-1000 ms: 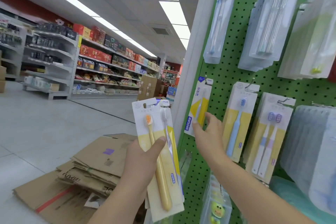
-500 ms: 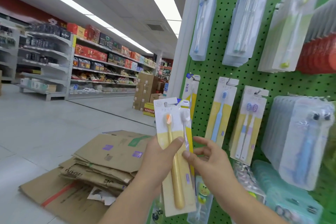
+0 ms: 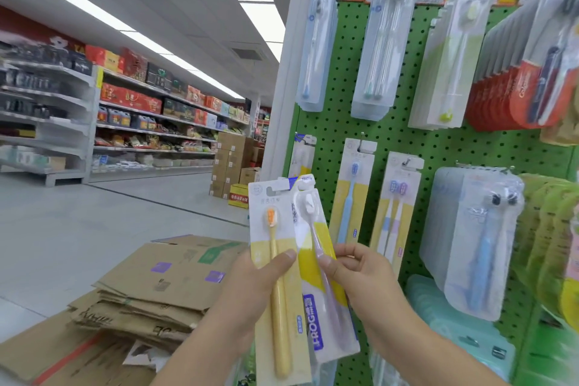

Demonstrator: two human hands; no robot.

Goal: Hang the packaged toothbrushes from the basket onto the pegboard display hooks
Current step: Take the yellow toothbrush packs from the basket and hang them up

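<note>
Closest to the camera, hands: the left hand [image 3: 250,288] grasps the yellow toothbrush pack [image 3: 277,260], thumb pressed across its front; the right hand [image 3: 360,279] pinches the right edge of the pink toothbrush pack [image 3: 319,279], which is fanned out from behind the yellow one.
Packs in hand: both stand nearly upright, long axis vertical, hang-holes at the top; the pink one leans a little to the right and overlaps the yellow one's right side.
Basket: not in view.
Key relation: the pegboard [image 3: 391,147] lies to the right of and beyond the hands; its nearest hooks sit above the level of the packs' tops. The right hand is the nearer one to the board, so I judge it the natural hand to carry a pack up and across.
Likely target: a narrow pack [image 3: 302,153] at the board's left edge hangs just above the pink pack's top, but it is half hidden and I cannot tell if it matches.
Hanging neighbours: the blue toothbrush pack [image 3: 352,197] and the twin-brush pack [image 3: 396,207] hang further right, each on its own hook.
Step, as I judge it: separating the two packs; neither is hung yet.
Left of the hands: flattened cardboard boxes [image 3: 141,291] on the floor.
Far: stocked shelves [image 3: 150,116] across the aisle.
</note>
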